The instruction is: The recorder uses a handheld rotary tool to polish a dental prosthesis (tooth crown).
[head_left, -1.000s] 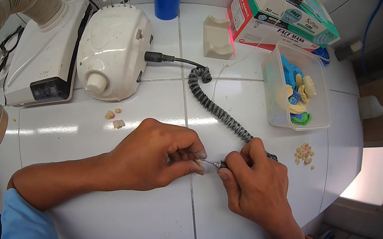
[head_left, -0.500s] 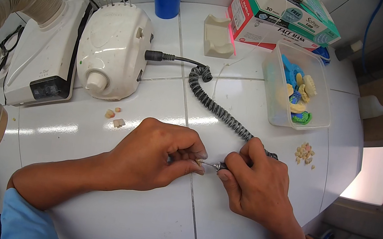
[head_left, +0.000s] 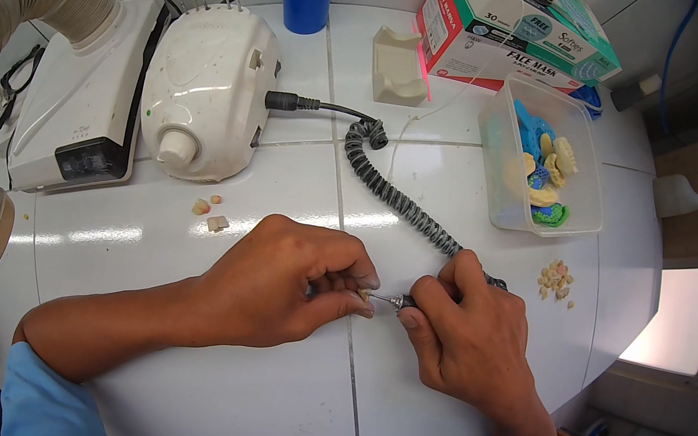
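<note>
Standing on a white tiled table (head_left: 245, 412), a white control unit (head_left: 204, 95) is joined to a coiled cord (head_left: 402, 204) led behind the right hand (head_left: 473, 329). The left hand (head_left: 279, 285) is narrowed to a pinch; in the right, a dark handpiece (head_left: 407, 302) is gripped. Its thin metal bit (head_left: 383, 297) is aimed at a small pale piece (head_left: 364, 294), held in that pinch. Shaping seems in hand; next, a steady hold and light contact are probably called for.
</note>
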Tool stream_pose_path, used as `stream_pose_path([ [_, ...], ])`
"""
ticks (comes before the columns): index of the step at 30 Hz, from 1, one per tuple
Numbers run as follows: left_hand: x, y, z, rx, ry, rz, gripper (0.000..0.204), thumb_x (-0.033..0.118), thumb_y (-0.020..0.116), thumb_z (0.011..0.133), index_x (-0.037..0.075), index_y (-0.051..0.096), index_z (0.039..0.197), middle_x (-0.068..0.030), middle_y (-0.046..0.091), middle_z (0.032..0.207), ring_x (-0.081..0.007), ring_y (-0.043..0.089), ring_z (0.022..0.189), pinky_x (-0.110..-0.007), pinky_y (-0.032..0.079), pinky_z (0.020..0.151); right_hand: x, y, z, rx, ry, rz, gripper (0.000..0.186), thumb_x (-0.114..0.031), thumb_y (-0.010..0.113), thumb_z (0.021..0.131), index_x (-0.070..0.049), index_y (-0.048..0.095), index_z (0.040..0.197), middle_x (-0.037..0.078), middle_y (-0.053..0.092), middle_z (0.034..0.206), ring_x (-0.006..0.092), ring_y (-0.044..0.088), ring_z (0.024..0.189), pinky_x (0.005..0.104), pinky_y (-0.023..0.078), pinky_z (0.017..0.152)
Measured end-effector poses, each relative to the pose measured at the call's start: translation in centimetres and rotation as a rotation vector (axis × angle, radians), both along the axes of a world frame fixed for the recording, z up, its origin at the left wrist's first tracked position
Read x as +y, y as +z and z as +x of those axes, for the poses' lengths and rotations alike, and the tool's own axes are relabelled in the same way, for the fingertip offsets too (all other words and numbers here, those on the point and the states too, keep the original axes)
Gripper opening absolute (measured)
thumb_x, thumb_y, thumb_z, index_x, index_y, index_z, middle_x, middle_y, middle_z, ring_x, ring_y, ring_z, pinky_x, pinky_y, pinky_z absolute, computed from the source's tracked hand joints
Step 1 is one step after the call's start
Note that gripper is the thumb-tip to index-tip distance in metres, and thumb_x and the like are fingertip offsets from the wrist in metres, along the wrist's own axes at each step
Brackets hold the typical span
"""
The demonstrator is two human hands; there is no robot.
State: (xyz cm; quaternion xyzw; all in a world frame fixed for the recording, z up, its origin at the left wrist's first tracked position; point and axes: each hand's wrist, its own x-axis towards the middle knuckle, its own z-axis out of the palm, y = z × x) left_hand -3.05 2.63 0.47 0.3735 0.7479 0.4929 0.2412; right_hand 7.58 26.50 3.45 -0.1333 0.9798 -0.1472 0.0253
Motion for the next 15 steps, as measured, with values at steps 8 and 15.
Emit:
stream_pose_path([
  [8, 0.04, 0.03, 0.01, 0.0, -0.001, -0.002, 0.018, 0.003, 0.087, 0.091, -0.003, 0.077, 0.104, -0.0136, 0.082, 0.094, -0.021, 0.083, 0.085, -0.03, 0.067, 0.074, -0.05, -0.06, 0.0, 0.014, 0.003, 0.005, 0.024, -0.034, 0.073, 0.104, -0.012, 0.068, 0.097, 0.008, 0.052, 0.094, 0.0228, 0.06, 0.057, 0.0392, 0.049, 0.052],
  [15, 0.0, 0.04, -0.02, -0.003, -0.007, 0.004, 0.017, 0.002, 0.086, 0.091, -0.003, 0.077, 0.105, -0.0134, 0.082, 0.093, -0.0205, 0.083, 0.084, -0.029, 0.066, 0.073, -0.02, 0.03, 0.01, 0.011, -0.006, 0.01, 0.023, -0.034, 0.073, 0.104, -0.012, 0.068, 0.098, 0.008, 0.052, 0.094, 0.0223, 0.059, 0.056, 0.0391, 0.05, 0.051],
])
